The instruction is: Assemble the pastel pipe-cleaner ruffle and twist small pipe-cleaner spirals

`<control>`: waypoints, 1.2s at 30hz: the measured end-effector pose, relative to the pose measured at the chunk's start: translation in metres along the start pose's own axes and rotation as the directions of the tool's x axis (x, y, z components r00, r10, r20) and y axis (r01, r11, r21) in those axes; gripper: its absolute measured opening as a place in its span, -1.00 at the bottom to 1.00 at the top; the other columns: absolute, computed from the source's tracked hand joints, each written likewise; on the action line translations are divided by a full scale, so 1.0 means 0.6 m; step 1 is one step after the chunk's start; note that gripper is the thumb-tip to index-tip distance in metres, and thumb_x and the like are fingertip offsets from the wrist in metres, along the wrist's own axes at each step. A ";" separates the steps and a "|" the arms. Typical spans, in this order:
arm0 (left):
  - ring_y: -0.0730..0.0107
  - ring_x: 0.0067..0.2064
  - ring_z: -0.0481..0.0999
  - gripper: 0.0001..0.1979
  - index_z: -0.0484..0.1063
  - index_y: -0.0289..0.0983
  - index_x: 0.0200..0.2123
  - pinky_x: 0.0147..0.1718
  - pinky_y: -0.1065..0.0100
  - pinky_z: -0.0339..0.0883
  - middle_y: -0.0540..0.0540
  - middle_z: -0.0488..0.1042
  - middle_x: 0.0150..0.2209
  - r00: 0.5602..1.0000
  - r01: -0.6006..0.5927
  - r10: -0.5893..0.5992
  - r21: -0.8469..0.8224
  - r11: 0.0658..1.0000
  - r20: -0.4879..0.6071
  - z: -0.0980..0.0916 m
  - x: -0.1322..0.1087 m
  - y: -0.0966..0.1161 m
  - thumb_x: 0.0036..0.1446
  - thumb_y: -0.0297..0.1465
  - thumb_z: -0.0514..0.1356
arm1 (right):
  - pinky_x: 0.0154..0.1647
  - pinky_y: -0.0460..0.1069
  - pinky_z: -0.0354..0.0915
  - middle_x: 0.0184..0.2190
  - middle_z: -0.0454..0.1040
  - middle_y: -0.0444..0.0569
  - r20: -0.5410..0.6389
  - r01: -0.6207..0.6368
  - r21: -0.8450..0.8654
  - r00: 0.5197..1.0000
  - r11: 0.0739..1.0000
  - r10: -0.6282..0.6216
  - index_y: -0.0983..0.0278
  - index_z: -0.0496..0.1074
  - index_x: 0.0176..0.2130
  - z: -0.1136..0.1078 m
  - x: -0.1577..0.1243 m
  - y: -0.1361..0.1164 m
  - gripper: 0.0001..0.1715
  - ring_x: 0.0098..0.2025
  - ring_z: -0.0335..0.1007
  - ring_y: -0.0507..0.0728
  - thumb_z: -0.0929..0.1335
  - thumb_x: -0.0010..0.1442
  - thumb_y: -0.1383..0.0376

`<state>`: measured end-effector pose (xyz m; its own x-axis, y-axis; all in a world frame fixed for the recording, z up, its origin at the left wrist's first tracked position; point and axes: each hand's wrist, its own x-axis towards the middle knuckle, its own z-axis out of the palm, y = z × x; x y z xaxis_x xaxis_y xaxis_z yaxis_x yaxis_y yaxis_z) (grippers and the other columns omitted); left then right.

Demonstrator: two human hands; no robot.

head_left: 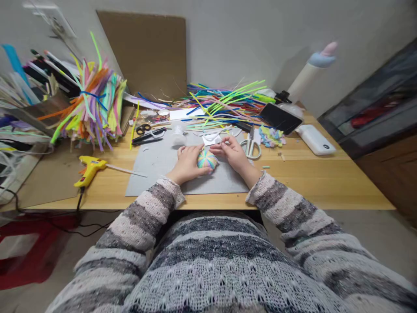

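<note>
A small round ball (207, 159) wound in pastel stripes rests on a grey felt mat (153, 167) on the wooden table (325, 182). My left hand (186, 165) curls round the ball's left side and grips it. My right hand (233, 155) sits at the ball's right, fingers pinched together against its top edge; what they pinch is too small to make out. White scissors (251, 144) lie just right of my right hand.
A yellow glue gun (89, 168) lies at the left. Bundled pipe cleaners (94, 104) and loose ones (228, 104) fill the back. A phone (280, 117), white power bank (316, 140), black scissors (148, 131), thread spool (178, 132) and cardboard sheet (146, 52) are also there.
</note>
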<state>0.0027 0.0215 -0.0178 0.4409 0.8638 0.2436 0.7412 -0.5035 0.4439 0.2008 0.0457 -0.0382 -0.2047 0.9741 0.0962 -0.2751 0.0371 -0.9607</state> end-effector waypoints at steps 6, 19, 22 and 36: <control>0.04 0.11 0.38 -0.33 0.26 -0.24 0.17 0.14 0.04 0.01 -0.20 0.46 0.07 0.999 0.000 -0.002 -0.043 0.999 -0.050 -0.004 -0.005 -0.006 0.02 -0.12 0.29 | -0.12 0.04 0.43 -0.33 0.57 -0.18 -0.062 -0.001 -0.030 0.998 1.000 -0.001 0.13 0.12 -0.26 -0.009 0.005 0.002 -0.48 -0.25 0.59 0.07 0.42 0.02 -0.08; 0.08 0.15 0.30 -0.57 0.41 -0.19 0.02 0.14 0.08 0.04 -0.16 0.41 0.07 0.994 0.028 -0.033 -0.052 0.998 -0.102 -0.006 -0.006 -0.013 0.12 -0.13 0.21 | -0.31 0.00 0.44 -0.48 0.55 -0.25 -0.064 -0.050 -0.055 0.997 0.997 0.046 0.14 0.12 -0.26 -0.013 0.004 0.001 -0.47 -0.45 0.55 0.05 0.42 -0.01 -0.05; 0.10 0.14 0.30 -0.53 0.40 -0.19 0.02 0.11 0.11 0.04 -0.15 0.40 0.07 0.998 0.025 -0.027 -0.026 0.999 -0.062 -0.001 -0.004 -0.008 0.09 -0.10 0.24 | -0.33 -0.01 0.44 -0.50 0.53 -0.28 -0.062 -0.055 -0.053 0.997 0.997 0.052 0.14 0.12 -0.26 -0.014 0.003 0.000 -0.49 -0.47 0.54 0.04 0.42 -0.01 -0.03; -0.19 0.21 0.20 0.19 -0.06 -0.28 0.34 0.14 -0.06 -0.06 -0.34 0.26 0.21 0.996 0.030 -0.034 0.053 0.998 0.078 0.003 -0.016 -0.018 -0.26 0.03 0.41 | -0.36 -0.03 0.44 -0.46 0.54 -0.25 -0.070 -0.071 -0.080 0.995 0.994 0.066 0.14 0.11 -0.26 -0.014 0.002 -0.004 -0.51 -0.45 0.54 0.03 0.41 0.03 -0.03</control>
<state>-0.0085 0.0187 -0.0261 0.4536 0.8766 0.1603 0.7799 -0.4776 0.4046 0.2094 0.0484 -0.0379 -0.1562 0.9876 0.0143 -0.1836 -0.0148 -0.9829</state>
